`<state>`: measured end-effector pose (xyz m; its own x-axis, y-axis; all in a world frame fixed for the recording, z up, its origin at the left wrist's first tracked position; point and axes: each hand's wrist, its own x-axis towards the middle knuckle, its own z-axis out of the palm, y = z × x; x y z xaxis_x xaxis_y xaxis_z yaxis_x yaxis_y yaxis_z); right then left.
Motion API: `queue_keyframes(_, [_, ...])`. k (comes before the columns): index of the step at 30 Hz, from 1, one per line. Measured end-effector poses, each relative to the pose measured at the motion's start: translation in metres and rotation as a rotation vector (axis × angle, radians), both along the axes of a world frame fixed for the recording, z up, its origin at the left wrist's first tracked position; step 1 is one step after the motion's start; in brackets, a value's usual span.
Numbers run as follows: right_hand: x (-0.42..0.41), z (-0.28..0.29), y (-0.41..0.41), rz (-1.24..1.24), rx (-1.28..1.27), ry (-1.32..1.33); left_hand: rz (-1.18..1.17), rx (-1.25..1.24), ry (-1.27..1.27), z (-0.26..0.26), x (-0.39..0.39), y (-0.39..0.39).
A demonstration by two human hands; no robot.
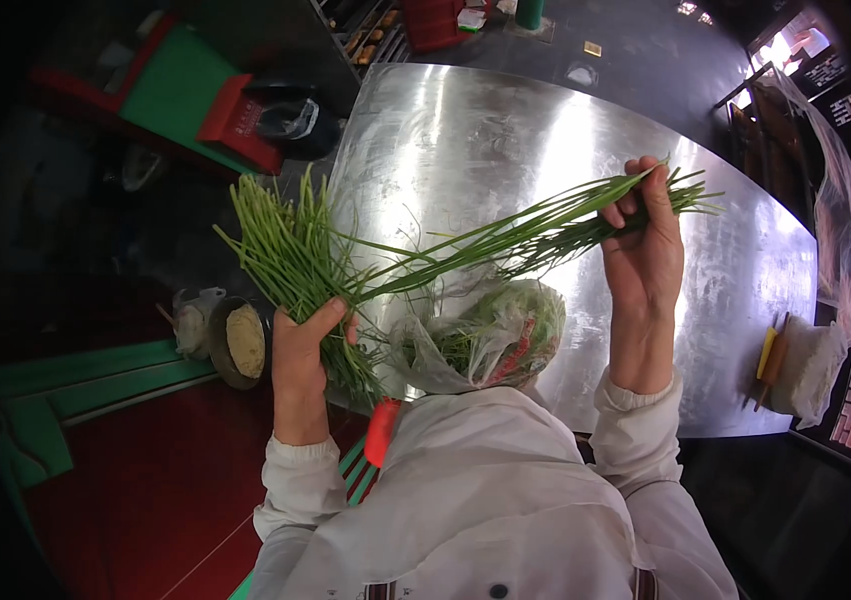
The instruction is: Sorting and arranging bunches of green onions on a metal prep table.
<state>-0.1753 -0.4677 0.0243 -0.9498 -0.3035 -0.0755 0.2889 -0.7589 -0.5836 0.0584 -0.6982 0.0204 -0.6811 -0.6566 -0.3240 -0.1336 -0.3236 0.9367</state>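
Observation:
A thick bunch of green chives (287, 240) is gripped near its lower part by my left hand (309, 345), past the table's left edge. My right hand (643, 225), raised over the table, pinches a thinner bundle of long chives (500, 232). That bundle slants down to the left, and its far ends meet the thick bunch. Between my forearms, close to my apron, a clear plastic bag (519, 330) with red print lies on the steel table (470, 142). More greens show inside the bag. A few loose stems trail beside its mouth.
To the left is a bowl of pale, crumbly food (245, 341) beside a knotted plastic bag (193, 322). A rolling pin (773, 360) and a plastic-wrapped white bundle (808, 367) sit at the table's right end. A black bin (294, 124) stands beyond the far left corner.

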Motion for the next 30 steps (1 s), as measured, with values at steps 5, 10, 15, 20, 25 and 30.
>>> queue_keyframes(5, [-0.023,-0.002,0.026,-0.001,-0.083,-0.008,0.059,-0.036,0.094,-0.006,0.012,-0.022])
queue_keyframes(10, [-0.032,-0.010,0.032,0.016,-0.188,-0.042,0.099,-0.070,0.104,-0.001,0.012,-0.023])
queue_keyframes(15, [-0.036,-0.009,0.035,0.083,-0.352,-0.058,0.027,-0.020,0.169,-0.005,0.008,-0.018])
queue_keyframes(20, [-0.044,-0.010,0.042,0.188,-0.649,-0.167,-0.062,0.036,0.160,-0.003,0.002,-0.008])
queue_keyframes(25, [-0.043,-0.016,0.042,0.266,-0.643,-0.096,-0.159,0.113,0.147,-0.001,-0.001,0.003])
queue_keyframes(30, [-0.001,-0.002,0.004,0.338,-0.058,-0.076,-0.208,0.166,0.159,-0.001,-0.008,0.018])
